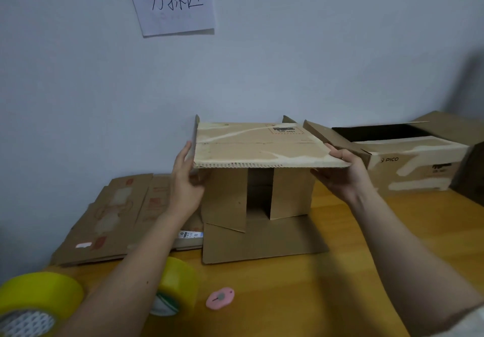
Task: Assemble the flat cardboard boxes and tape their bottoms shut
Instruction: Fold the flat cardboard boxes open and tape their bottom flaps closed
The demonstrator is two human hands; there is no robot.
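Cardboard box [258,192] lies on its side near the tabletop's back edge. Left hand [184,179] presses its side with straight fingers; right hand [340,169] pinches the raised flap [262,145]. Fold the inner flaps flush first, I'd judge.

Your left hand [186,182] and right hand [345,174]: bare, no gloves, rings or watch. Your forearms bare too. Pale sleeve edge [471,321] shows near your right elbow.
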